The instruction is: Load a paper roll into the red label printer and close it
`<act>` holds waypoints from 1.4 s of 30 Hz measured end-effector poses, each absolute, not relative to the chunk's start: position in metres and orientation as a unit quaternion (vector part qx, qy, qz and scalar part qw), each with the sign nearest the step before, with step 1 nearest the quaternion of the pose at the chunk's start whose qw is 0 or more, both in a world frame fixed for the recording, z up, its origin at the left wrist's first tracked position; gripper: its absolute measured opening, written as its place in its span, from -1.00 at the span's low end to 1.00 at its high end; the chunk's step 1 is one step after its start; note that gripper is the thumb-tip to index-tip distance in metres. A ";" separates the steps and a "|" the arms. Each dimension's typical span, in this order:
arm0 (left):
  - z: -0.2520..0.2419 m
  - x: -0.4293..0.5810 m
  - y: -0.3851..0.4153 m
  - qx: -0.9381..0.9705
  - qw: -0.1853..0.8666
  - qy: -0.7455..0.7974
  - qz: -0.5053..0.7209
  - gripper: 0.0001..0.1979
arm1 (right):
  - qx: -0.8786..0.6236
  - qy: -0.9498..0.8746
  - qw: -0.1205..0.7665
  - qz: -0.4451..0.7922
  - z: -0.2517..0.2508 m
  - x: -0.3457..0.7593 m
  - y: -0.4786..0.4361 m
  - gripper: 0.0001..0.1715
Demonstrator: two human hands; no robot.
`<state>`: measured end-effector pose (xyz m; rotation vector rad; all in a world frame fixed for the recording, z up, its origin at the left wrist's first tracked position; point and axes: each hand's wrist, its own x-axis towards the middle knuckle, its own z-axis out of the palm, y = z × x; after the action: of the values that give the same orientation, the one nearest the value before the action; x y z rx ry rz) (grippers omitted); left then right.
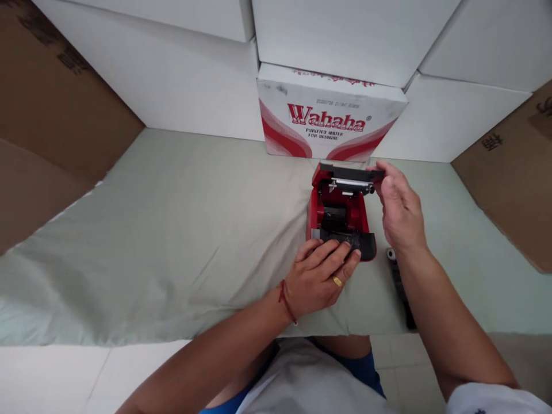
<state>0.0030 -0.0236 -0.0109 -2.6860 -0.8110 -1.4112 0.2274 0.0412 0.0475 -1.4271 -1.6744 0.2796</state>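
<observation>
1. Head view: the left hand [322, 277] lies nearly flat, fingers extended over the red device [340, 215]'s front edge, gripping nothing.
2. The device stands open on green cloth [194, 230]; likely light and stiff, raised lid [351, 173] fragile: steady its sides.
3. The right hand [400, 207], nearly closed, pinches the lid's right end.

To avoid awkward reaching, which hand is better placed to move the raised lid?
Probably the right hand: it holds the raised lid by its right end, while the left hand rests on the red printer-like device.
</observation>
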 end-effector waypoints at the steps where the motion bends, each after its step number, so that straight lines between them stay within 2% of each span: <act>1: -0.010 0.003 -0.024 -0.855 0.007 -0.258 -0.449 -0.46 | -0.571 -0.660 0.473 0.120 0.047 0.224 0.034 -0.40; 5: -0.009 0.003 -0.025 -0.856 0.025 -0.260 -0.446 -0.50 | -0.515 -0.651 0.538 0.149 0.040 0.226 0.004 -0.57; 10: -0.011 0.005 -0.024 -0.859 0.029 -0.267 -0.436 -0.44 | -0.491 -0.696 0.514 0.102 0.019 0.233 -0.009 -0.46; 15: -0.011 -0.001 -0.012 -0.822 -0.004 -0.238 -0.518 -0.45 | -0.469 -0.719 0.511 0.053 0.012 0.227 -0.009 -0.57; 17: -0.009 -0.009 -0.001 -0.789 -0.047 -0.258 -0.555 -0.43 | -0.463 -0.715 0.521 0.049 0.012 0.225 -0.009 -0.58; 19: -0.008 -0.018 0.010 -0.770 -0.137 -0.314 -0.538 -0.47 | -0.465 -0.709 0.528 0.046 0.012 0.224 -0.008 -0.57; 24: -0.016 -0.029 0.027 -0.712 -0.345 -0.293 -0.537 -0.52 | -0.474 -0.695 0.538 0.057 0.008 0.224 -0.009 -0.58; 26: -0.022 -0.027 0.028 -0.672 -0.395 -0.294 -0.554 -0.58 | -0.466 -0.702 0.534 0.070 0.007 0.223 -0.012 -0.57; 29: -0.026 -0.022 0.028 -0.634 -0.436 -0.293 -0.567 -0.59 | -0.446 -0.728 0.513 0.084 0.006 0.223 -0.021 -0.43; 33: -0.025 -0.018 0.033 -0.604 -0.472 -0.278 -0.578 -0.43 | -0.418 -0.753 0.505 0.056 0.006 0.220 -0.036 -0.40; 39: -0.027 -0.020 0.045 -0.576 -0.563 -0.288 -0.519 0.10 | -0.400 -0.782 0.477 0.005 0.012 0.220 -0.042 -0.48; 42: -0.028 -0.019 0.048 -0.566 -0.618 -0.263 -0.478 0.14 | -0.390 -0.791 0.471 -0.001 0.017 0.220 -0.040 -0.58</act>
<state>-0.0193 0.0482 -0.0283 -3.2208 -1.4990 -2.7200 0.2200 -0.0396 0.0167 -0.9546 -1.9379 -0.0026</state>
